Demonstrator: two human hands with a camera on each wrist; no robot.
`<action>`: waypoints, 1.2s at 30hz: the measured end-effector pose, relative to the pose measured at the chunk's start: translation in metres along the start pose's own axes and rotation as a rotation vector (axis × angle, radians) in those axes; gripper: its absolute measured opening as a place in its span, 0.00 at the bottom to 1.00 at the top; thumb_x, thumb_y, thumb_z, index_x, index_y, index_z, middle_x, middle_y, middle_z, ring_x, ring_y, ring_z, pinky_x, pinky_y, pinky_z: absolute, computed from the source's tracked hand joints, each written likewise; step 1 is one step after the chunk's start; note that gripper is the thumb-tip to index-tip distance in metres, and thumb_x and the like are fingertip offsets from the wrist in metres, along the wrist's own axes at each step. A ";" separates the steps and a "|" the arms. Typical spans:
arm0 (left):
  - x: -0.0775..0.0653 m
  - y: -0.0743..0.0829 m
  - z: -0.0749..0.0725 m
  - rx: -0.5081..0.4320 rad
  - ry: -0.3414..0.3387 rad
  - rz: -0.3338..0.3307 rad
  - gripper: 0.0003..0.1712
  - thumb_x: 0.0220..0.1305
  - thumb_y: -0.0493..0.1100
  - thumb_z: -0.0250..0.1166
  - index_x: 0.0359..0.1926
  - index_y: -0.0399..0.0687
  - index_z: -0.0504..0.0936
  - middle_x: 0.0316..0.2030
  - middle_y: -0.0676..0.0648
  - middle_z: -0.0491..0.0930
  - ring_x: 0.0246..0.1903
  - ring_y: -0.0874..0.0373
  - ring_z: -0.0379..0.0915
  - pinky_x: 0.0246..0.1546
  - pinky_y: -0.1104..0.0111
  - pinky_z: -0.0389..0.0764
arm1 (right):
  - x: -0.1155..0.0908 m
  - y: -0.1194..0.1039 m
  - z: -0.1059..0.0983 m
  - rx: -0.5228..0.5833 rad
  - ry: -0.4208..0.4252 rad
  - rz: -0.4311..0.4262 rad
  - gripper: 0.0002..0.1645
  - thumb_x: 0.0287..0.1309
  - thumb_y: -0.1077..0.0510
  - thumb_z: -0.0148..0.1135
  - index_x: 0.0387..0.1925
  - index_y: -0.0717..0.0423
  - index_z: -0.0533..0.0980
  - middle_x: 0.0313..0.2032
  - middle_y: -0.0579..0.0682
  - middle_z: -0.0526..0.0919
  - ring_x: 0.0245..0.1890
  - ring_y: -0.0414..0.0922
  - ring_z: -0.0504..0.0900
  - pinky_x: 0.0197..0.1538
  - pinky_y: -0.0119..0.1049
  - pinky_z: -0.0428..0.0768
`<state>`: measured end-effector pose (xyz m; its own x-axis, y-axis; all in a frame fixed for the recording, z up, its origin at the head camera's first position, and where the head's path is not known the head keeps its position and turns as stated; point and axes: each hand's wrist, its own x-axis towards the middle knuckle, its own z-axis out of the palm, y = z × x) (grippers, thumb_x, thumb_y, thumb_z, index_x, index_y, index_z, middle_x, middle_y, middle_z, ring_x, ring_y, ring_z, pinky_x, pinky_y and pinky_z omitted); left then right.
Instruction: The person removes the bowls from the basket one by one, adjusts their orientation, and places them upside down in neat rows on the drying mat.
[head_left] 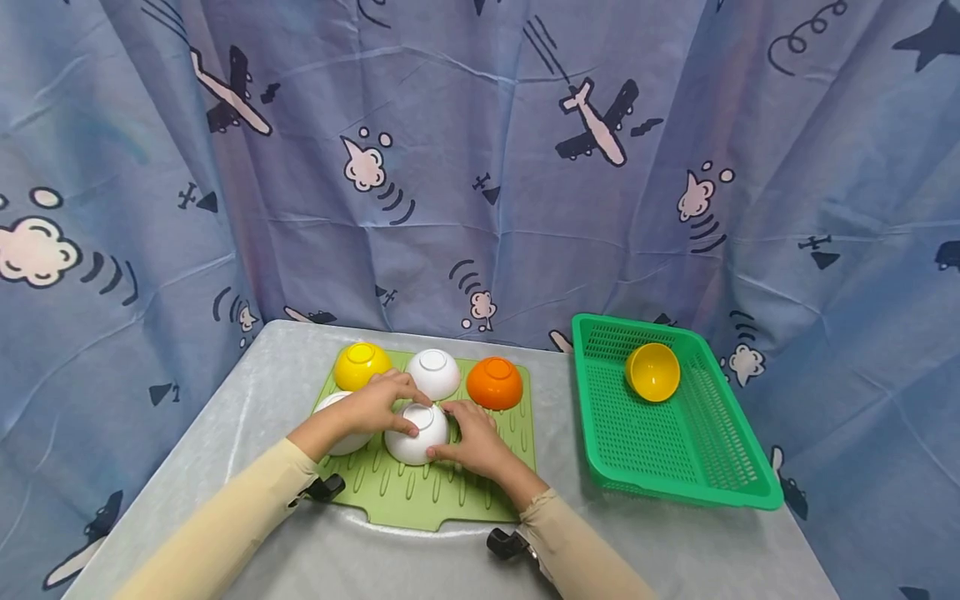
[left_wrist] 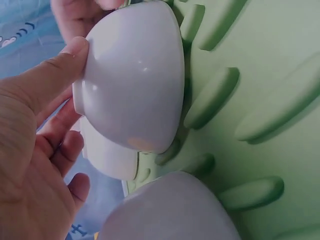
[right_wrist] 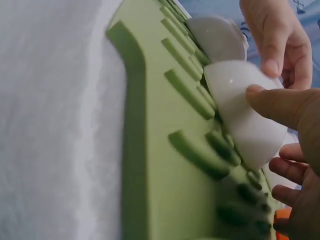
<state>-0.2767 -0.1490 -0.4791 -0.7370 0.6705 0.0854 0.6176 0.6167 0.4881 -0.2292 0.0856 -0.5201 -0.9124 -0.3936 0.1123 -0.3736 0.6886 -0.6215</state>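
An upside-down white bowl [head_left: 411, 443] sits on a ribbed green drying mat [head_left: 408, 500], between both hands. My left hand [head_left: 373, 407] holds it from the left near its base ring, the thumb against the wall in the left wrist view. From the right, my right hand [head_left: 480, 443] grips the same bowl; its thumb [right_wrist: 272, 105] lies on the near side and the fingers reach round the far side. Another white bowl [head_left: 347, 442] is partly hidden under the left forearm. Behind stand an upturned yellow bowl [head_left: 362, 367], a white bowl [head_left: 435, 375] and an orange bowl [head_left: 495, 383].
To the right, a green plastic basket [head_left: 637, 483] holds a yellow-orange bowl [head_left: 652, 372] tilted with its mouth toward the camera. The table wears a pale grey cover [head_left: 247, 400]. A blue curtain [head_left: 435, 183] with airplane prints hangs behind it.
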 end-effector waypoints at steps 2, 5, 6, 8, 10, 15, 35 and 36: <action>0.000 -0.001 -0.001 -0.019 0.015 -0.015 0.28 0.49 0.55 0.81 0.53 0.59 0.89 0.46 0.58 0.81 0.53 0.56 0.69 0.58 0.54 0.67 | 0.002 -0.007 -0.004 -0.001 0.000 -0.001 0.47 0.49 0.44 0.81 0.67 0.57 0.73 0.62 0.56 0.77 0.62 0.54 0.73 0.64 0.56 0.62; 0.001 -0.003 -0.001 -0.039 0.035 -0.034 0.28 0.46 0.54 0.83 0.51 0.58 0.90 0.47 0.59 0.84 0.52 0.57 0.71 0.58 0.55 0.70 | 0.007 -0.018 -0.015 -0.028 -0.016 -0.016 0.46 0.52 0.44 0.79 0.69 0.57 0.71 0.64 0.57 0.75 0.65 0.56 0.71 0.66 0.56 0.62; 0.001 -0.003 -0.001 -0.040 0.038 -0.034 0.28 0.45 0.55 0.83 0.51 0.58 0.90 0.47 0.58 0.84 0.52 0.56 0.72 0.58 0.55 0.71 | 0.008 -0.021 -0.020 -0.038 -0.018 -0.025 0.46 0.53 0.44 0.78 0.69 0.57 0.71 0.65 0.57 0.75 0.66 0.56 0.70 0.67 0.57 0.62; 0.003 -0.003 -0.001 -0.049 0.035 -0.042 0.29 0.45 0.56 0.83 0.51 0.58 0.90 0.48 0.58 0.85 0.52 0.56 0.73 0.58 0.55 0.72 | 0.011 -0.027 -0.032 -0.045 -0.017 -0.034 0.45 0.55 0.44 0.76 0.70 0.57 0.70 0.67 0.57 0.73 0.68 0.56 0.70 0.70 0.58 0.61; 0.005 -0.002 -0.001 -0.058 0.030 -0.061 0.28 0.45 0.56 0.83 0.50 0.59 0.90 0.49 0.58 0.85 0.52 0.56 0.73 0.59 0.55 0.72 | 0.013 -0.032 -0.046 -0.048 -0.009 -0.038 0.44 0.57 0.44 0.75 0.70 0.56 0.70 0.69 0.57 0.72 0.70 0.56 0.69 0.72 0.59 0.60; 0.008 0.003 -0.002 -0.061 0.023 -0.109 0.27 0.44 0.55 0.84 0.49 0.60 0.90 0.48 0.57 0.85 0.53 0.54 0.74 0.60 0.54 0.72 | 0.019 -0.037 -0.086 -0.089 0.028 -0.082 0.41 0.58 0.45 0.75 0.69 0.53 0.72 0.69 0.54 0.72 0.71 0.54 0.68 0.72 0.60 0.61; -0.003 0.013 0.010 -0.149 0.097 -0.229 0.29 0.45 0.50 0.84 0.52 0.59 0.89 0.55 0.52 0.85 0.58 0.46 0.73 0.63 0.47 0.68 | -0.007 0.045 -0.218 -0.215 0.173 -0.125 0.34 0.66 0.48 0.69 0.69 0.53 0.72 0.69 0.56 0.71 0.73 0.59 0.62 0.72 0.65 0.55; -0.003 0.013 0.013 -0.156 0.101 -0.223 0.28 0.46 0.49 0.84 0.52 0.59 0.89 0.56 0.51 0.84 0.61 0.44 0.72 0.65 0.45 0.65 | -0.009 0.053 -0.222 -0.232 0.174 -0.126 0.34 0.66 0.49 0.69 0.69 0.54 0.72 0.69 0.57 0.71 0.73 0.59 0.62 0.72 0.66 0.54</action>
<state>-0.2625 -0.1378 -0.4842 -0.8784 0.4759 0.0431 0.3932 0.6684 0.6314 -0.2784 0.2607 -0.3813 -0.8637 -0.3885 0.3210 -0.4958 0.7695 -0.4026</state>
